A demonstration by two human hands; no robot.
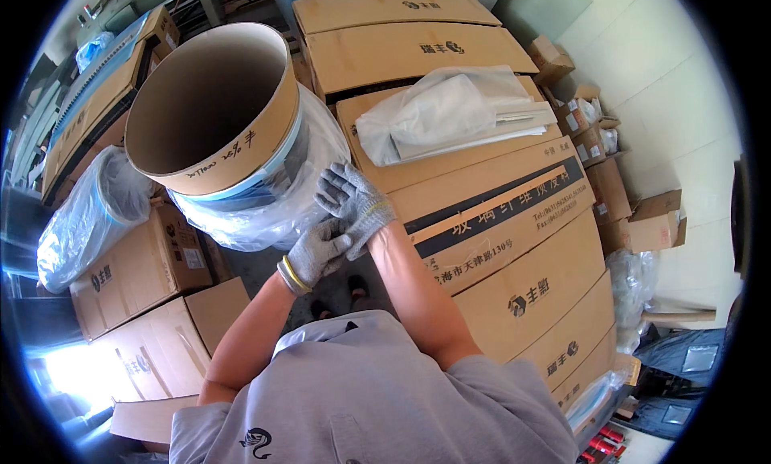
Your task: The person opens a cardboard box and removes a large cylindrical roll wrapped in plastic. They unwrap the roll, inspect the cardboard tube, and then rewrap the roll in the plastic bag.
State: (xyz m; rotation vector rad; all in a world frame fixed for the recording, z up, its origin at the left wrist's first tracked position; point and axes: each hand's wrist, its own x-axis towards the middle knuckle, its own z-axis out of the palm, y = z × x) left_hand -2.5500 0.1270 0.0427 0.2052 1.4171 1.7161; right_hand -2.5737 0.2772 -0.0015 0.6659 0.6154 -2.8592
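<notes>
My left hand [313, 253], in a grey knit glove with a yellow-edged cuff, is closed on the wrist edge of the other glove. My right hand [353, 200] wears that matching grey glove; its fingers are stretched out and apart, and nothing lies in them. Both hands are together in front of my chest. Just beyond them stands a wide cardboard tube [269, 130], its hollow end facing up. Blue-edged material and loose clear plastic wrap [321, 134] surround its lower part, close to my right fingertips.
Large cardboard boxes [530, 295] are ranged along my right, with a plastic-covered flat bundle [458, 114] on top. More cartons [136, 275] and a plastic-wrapped roll [100, 215] stand at left. Small open boxes [654, 220] line the pale wall at far right.
</notes>
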